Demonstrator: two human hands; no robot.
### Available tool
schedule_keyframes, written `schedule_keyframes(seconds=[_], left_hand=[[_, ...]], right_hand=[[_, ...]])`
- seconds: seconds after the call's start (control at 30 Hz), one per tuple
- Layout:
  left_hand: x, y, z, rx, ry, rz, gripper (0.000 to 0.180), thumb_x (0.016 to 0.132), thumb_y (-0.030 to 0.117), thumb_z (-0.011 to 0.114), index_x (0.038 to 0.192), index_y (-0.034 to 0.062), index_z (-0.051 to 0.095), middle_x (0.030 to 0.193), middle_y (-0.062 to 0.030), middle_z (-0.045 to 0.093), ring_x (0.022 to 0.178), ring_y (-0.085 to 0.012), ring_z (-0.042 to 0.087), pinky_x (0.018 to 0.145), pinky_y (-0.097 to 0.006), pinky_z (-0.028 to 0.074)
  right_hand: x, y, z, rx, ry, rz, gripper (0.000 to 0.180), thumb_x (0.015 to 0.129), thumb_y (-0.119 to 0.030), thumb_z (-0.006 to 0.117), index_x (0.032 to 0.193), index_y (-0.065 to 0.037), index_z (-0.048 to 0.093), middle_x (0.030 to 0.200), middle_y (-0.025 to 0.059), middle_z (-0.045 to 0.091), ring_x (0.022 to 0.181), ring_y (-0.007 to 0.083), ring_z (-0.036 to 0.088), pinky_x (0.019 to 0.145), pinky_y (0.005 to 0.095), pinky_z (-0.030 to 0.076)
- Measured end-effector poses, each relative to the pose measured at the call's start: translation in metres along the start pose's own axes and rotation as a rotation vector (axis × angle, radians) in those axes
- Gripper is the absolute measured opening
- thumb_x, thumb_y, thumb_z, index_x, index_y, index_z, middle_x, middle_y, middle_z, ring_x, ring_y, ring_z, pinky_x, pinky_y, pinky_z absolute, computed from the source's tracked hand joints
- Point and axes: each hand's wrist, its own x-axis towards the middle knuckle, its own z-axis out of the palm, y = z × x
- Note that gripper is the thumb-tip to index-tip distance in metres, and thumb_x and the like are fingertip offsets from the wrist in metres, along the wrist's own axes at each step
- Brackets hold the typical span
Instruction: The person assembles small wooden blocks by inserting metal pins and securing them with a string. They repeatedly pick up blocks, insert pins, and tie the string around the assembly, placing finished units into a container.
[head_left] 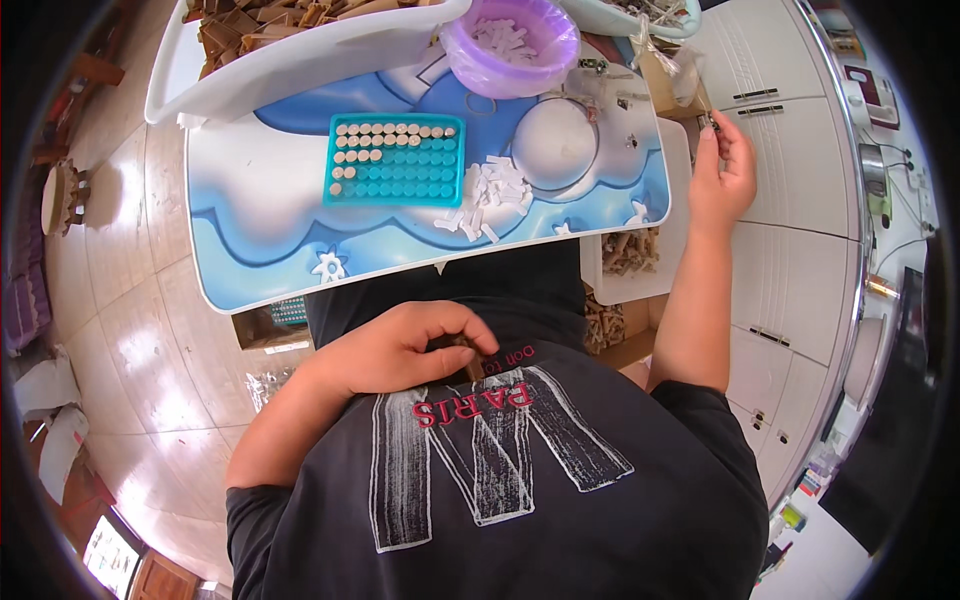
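Holds a brown piece [472,367] clamped in curled left grip [418,345]. Has the teal tray [430,174], long axis nine-to-three, at twelve o'clock from there, on the table [260,160]. Pinches a small dark piece [712,122] in right grip [722,172], at two o'clock, farther from the tray.

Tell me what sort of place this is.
Probably a room in a home: white cabinets line the right side, and a cloud-patterned table bears a teal tray and a purple, plastic-lined basin.
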Motion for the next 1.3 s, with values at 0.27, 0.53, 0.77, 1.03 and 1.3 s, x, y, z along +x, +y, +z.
schedule_keyframes(seconds=[0.27, 0.53, 0.77, 1.03, 1.3], left_hand=[[0.002, 0.004, -0.013, -0.554, 0.412, 0.143, 0.022, 0.088, 0.009, 0.046, 0.104, -0.0007, 0.057, 0.076, -0.0046, 0.054, 0.059, -0.0128, 0.053, 0.056, -0.023, 0.042], [0.020, 0.034, -0.011, 0.521, 0.755, 0.294, 0.021, 0.091, 0.014, 0.059, 0.106, 0.0006, 0.063, 0.076, 0.0020, 0.057, 0.063, -0.0055, 0.047, 0.060, -0.016, 0.039], [0.023, 0.027, -0.006, -0.030, 0.692, -0.062, 0.022, 0.087, 0.021, 0.066, 0.097, 0.0013, 0.064, 0.075, 0.0007, 0.061, 0.057, -0.0032, 0.045, 0.051, -0.018, 0.036], [0.020, 0.018, -0.010, -0.393, 0.802, 0.092, 0.037, 0.098, 0.031, 0.043, 0.106, -0.0011, 0.058, 0.081, -0.0049, 0.058, 0.052, -0.0071, 0.041, 0.048, -0.022, 0.033], [0.028, 0.015, -0.017, -0.702, 1.041, 0.263, 0.041, 0.099, 0.033, 0.034, 0.116, -0.0003, 0.051, 0.095, -0.0095, 0.057, 0.061, -0.0119, 0.049, 0.055, -0.025, 0.042]], right_hand=[[-0.014, -0.059, -0.018, 0.169, -0.168, -0.195, 0.025, 0.080, 0.003, 0.058, 0.103, 0.001, 0.065, 0.091, 0.0079, 0.061, 0.078, 0.0149, 0.055, 0.071, 0.0254, 0.045], [-0.050, -0.125, 0.002, 0.616, -0.799, 0.005, 0.032, 0.077, 0.005, 0.061, 0.109, 0.001, 0.062, 0.084, 0.0060, 0.060, 0.073, 0.0124, 0.055, 0.068, 0.0245, 0.046], [-0.070, -0.147, 0.032, 0.753, -0.772, 0.103, 0.026, 0.077, 0.003, 0.065, 0.103, 0.000, 0.062, 0.079, 0.0055, 0.061, 0.067, 0.0124, 0.058, 0.063, 0.0248, 0.047], [-0.076, -0.147, 0.042, 0.563, -0.638, -0.085, 0.004, 0.083, 0.000, 0.061, 0.085, 0.000, 0.057, 0.077, 0.0093, 0.061, 0.067, 0.0177, 0.058, 0.061, 0.0276, 0.047], [-0.098, -0.169, 0.043, 1.228, -1.073, 0.369, 0.010, 0.094, -0.008, 0.049, 0.089, 0.000, 0.051, 0.125, 0.0189, 0.050, 0.090, 0.0208, 0.063, 0.079, 0.0302, 0.050]])
